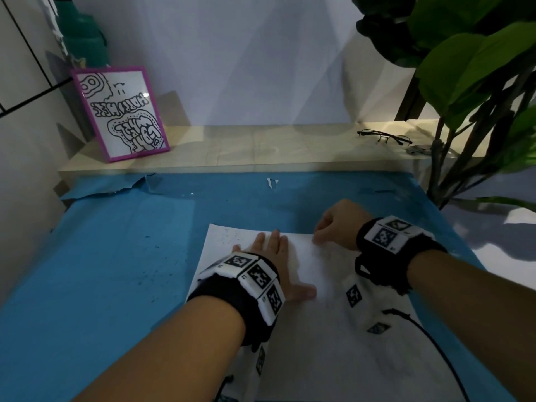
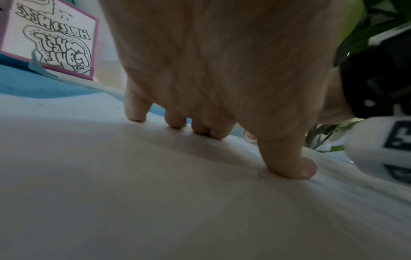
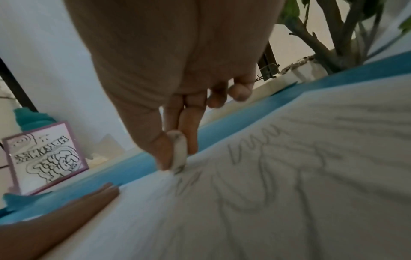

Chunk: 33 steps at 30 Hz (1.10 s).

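Pinched in the right hand (image 1: 336, 224), the small white eraser (image 3: 179, 151) looks matt and grey-smudged. Beneath it lies a smooth, matt white paper sheet (image 1: 304, 329). Beyond the grip, the thin blue table cover (image 1: 116, 256) is torn like paper.

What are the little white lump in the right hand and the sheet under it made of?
The white lump pinched by the right hand looks like soft rubber, probably an eraser: matt, rounded, grey-smudged. The sheet seems plain matt paper: thin, pencil-marked, rippling where pressed.
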Each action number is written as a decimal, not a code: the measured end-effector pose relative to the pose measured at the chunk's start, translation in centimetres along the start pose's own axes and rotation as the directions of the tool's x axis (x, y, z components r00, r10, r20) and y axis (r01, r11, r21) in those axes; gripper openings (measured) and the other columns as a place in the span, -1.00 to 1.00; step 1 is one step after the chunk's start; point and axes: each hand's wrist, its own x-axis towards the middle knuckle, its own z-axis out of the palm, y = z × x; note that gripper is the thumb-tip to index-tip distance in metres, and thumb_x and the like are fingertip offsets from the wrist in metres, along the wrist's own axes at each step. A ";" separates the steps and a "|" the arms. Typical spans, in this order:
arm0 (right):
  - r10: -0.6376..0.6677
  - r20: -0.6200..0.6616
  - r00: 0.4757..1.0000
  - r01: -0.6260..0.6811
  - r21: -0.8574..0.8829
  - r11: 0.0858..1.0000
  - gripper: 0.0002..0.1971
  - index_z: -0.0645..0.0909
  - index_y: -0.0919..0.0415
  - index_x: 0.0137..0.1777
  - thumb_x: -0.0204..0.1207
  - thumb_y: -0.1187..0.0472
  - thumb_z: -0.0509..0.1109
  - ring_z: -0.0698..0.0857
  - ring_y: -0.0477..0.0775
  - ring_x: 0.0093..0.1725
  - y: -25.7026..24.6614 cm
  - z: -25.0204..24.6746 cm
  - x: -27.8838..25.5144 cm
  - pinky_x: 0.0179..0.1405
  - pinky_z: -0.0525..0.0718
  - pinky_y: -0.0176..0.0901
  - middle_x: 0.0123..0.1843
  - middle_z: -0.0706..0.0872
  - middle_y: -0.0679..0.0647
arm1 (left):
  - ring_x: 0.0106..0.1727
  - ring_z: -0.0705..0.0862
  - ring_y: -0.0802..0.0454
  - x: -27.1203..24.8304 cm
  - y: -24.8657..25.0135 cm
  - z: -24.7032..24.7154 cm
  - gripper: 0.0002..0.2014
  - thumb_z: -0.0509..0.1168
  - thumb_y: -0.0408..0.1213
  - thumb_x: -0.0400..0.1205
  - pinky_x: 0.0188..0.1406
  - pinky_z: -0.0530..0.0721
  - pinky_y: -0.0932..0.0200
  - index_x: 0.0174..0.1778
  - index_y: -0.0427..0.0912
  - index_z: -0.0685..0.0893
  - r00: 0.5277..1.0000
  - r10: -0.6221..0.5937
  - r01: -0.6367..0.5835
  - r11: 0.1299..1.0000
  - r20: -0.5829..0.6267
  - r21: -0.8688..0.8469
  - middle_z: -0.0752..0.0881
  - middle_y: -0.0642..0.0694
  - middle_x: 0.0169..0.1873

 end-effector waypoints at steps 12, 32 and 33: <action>-0.041 0.056 0.998 0.047 -0.112 0.993 -0.87 0.81 0.05 -0.16 0.31 0.08 0.56 0.74 -0.01 -0.10 -0.9 0.6 0.0 -0.14 0.70 -0.18 -0.16 0.80 -0.05 | 0.68 -0.26 -0.07 -0.1 0.2 -0.1 0.12 0.16 0.46 0.46 0.56 -0.10 -0.39 0.66 -0.11 -0.32 1.000 -0.012 0.012 1.000 -0.014 0.001 -0.33 0.00 0.66; 0.024 0.000 1.000 -0.024 -0.174 0.985 -0.87 0.78 -0.05 -0.25 0.30 -0.06 0.53 0.68 0.00 0.01 -0.2 -0.1 -0.4 0.30 0.45 0.05 -0.11 0.79 -0.14 | 0.67 -0.28 -0.18 -0.1 0.4 -0.5 -0.01 0.14 0.47 0.46 0.51 -0.07 -0.51 0.64 0.20 -0.27 1.000 0.014 -0.015 0.999 0.025 0.043 -0.36 -0.04 0.65; 0.013 -0.022 1.000 -0.017 -0.212 0.977 -0.87 0.77 -0.05 -0.27 0.30 -0.07 0.52 0.67 0.01 0.02 -0.3 -0.2 -0.4 0.34 0.41 0.09 -0.10 0.79 -0.13 | 0.67 -0.28 -0.18 -0.1 0.5 -0.5 -0.01 0.14 0.47 0.45 0.51 -0.06 -0.52 0.64 0.20 -0.27 1.000 0.011 -0.012 0.999 0.024 0.047 -0.35 -0.04 0.65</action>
